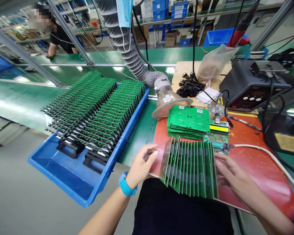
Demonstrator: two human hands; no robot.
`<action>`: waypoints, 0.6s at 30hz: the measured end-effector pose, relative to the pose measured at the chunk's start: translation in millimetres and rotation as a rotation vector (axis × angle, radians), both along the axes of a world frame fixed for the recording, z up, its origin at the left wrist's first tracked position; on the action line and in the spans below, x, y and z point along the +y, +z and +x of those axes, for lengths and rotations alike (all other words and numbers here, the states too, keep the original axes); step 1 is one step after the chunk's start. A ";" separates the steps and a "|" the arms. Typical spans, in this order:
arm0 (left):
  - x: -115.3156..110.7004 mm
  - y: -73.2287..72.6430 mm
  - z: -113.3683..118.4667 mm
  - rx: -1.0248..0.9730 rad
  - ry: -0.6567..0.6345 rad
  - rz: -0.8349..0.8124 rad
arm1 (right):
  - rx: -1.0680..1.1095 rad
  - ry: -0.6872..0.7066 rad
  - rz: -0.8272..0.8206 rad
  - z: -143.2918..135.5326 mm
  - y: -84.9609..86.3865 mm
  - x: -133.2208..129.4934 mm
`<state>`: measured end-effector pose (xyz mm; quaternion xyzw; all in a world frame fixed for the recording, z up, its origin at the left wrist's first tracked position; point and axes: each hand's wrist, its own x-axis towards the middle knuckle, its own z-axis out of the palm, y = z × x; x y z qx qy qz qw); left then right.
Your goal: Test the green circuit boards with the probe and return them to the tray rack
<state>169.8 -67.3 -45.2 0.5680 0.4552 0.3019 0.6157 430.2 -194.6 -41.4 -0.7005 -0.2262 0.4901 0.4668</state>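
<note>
A row of green circuit boards [189, 168] stands on edge at the front of the red mat, the boards leaning side by side. My right hand [232, 171] is at the right end of this row, fingers stretched out along the last board; whether it presses on it I cannot tell. Left of the row is my left hand [143, 161], loosely curled with thumb and fingers apart and nothing in it. Its wrist wears a blue band [126, 185]. Just behind the row lies a flat stack of green circuit boards [188, 119], beside a board with a yellow display [219, 129].
To the left, a blue tray [88, 195] carries two racks of upright circuit boards [112, 114]. A fume hose hood [169, 101] hangs behind the red mat [245, 156]. A soldering station [254, 85], black cables [189, 85] and a plastic bag [214, 62] stand at right. Another person [61, 39] sits far left.
</note>
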 end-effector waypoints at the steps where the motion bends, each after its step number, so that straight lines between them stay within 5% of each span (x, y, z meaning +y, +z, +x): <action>1: 1.3 7.6 1.2 0.011 -0.004 0.000 | -0.011 0.014 0.000 -0.9 -0.7 2.6; 6: 16.7 26.9 14.6 0.048 -0.097 -0.044 | -0.177 0.052 0.055 -5.5 -10.9 9.3; 10: 19.5 22.8 19.3 0.051 -0.109 -0.030 | -0.225 0.022 0.188 1.0 -33.4 9.1; 15: 8.3 16.9 22.8 0.169 -0.060 0.224 | -0.165 0.086 0.280 -2.1 -52.1 9.2; 18: 2.8 18.2 25.8 0.164 -0.043 0.093 | -0.156 0.091 0.283 -8.8 -52.4 8.4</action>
